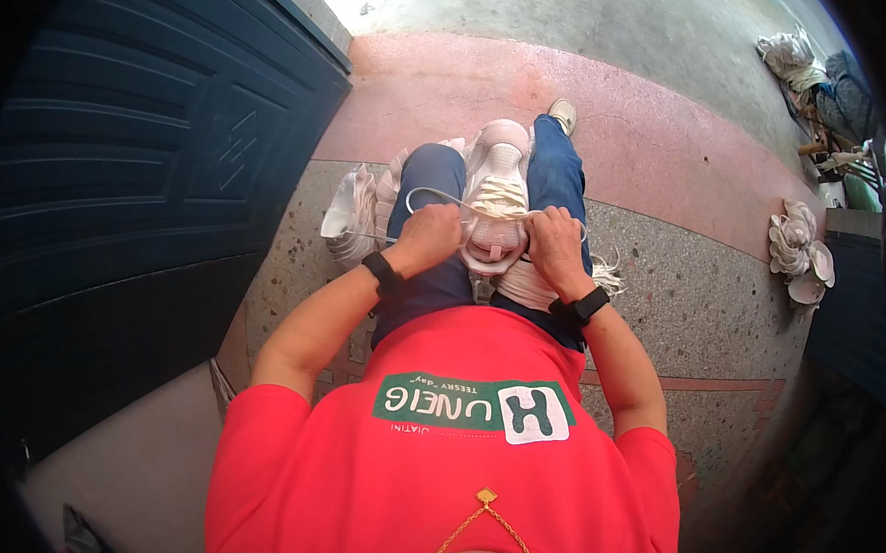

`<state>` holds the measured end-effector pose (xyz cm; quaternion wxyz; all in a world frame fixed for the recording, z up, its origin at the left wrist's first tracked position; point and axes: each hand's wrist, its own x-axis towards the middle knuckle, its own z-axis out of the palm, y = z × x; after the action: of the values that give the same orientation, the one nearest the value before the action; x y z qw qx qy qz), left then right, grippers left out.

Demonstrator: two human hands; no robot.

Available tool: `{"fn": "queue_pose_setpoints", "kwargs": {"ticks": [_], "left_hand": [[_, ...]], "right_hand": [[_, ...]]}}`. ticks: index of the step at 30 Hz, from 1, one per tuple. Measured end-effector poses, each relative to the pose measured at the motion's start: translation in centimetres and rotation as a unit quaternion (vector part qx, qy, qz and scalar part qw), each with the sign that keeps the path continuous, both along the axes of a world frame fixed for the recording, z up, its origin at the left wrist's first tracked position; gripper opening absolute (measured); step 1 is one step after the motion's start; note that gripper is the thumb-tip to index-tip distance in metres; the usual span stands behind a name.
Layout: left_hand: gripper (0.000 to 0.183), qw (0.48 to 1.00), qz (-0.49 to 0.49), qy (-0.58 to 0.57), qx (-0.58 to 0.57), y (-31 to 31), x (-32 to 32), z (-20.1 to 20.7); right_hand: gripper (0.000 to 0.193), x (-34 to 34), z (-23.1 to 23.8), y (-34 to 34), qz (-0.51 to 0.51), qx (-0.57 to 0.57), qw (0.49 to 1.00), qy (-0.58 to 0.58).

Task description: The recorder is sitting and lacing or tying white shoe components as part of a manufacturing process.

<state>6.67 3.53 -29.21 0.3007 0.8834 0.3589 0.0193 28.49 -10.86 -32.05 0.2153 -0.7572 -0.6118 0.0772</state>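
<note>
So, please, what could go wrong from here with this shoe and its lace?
The shoe sits between the legs, so an uneven pull might twist it out of place. The lace bends in a loose loop near the left hand and could tangle. The white strands beside the right leg might perhaps get snagged too.

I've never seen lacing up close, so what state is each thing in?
Left hand: fingers curled on the lace.
Right hand: fingers closed on the lace.
Lace: threaded in rows, no bow showing.
Shoe: toe pointing away from the person.
White stack: pieces bunched together.
White pile: heaped at right.
Door: can't tell whether fully shut.
</note>
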Motion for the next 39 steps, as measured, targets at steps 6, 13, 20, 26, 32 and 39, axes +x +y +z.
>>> {"fn": "queue_pose_setpoints", "kwargs": {"ticks": [6, 13, 20, 26, 32, 39], "left_hand": [[0.016, 0.996, -0.07, 0.045, 0.03, 0.1, 1.3, 2.2], [0.009, 0.984, -0.075, 0.044, 0.157, -1.7, 0.9, 1.1], [0.013, 0.977, -0.08, 0.03, 0.193, -3.0, 1.0, 0.9], [0.012, 0.963, -0.151, 0.079, 0.208, -2.8, 1.2, 0.8], [0.011, 0.949, -0.217, -0.028, 0.226, -1.3, 1.4, 1.6], [0.02, 0.958, -0.003, -0.223, -0.183, 3.4, 5.8, 9.5]], "right_hand": [[0.011, 0.1, -0.8, -0.2, -0.025, 0.007, 0.999, 0.025], [0.014, -0.8, 0.2, -0.7, -0.017, 0.021, 1.0, -0.005], [0.012, -1.3, -0.4, -0.2, 0.002, 0.004, 1.0, -0.006], [0.011, -1.2, 0.6, 0.5, 0.112, -0.056, 0.987, -0.098], [0.004, -1.3, 3.1, 2.1, 0.119, -0.062, 0.981, -0.141], [0.004, -0.3, 7.5, 5.4, -0.018, 0.14, 0.97, 0.198]]}}
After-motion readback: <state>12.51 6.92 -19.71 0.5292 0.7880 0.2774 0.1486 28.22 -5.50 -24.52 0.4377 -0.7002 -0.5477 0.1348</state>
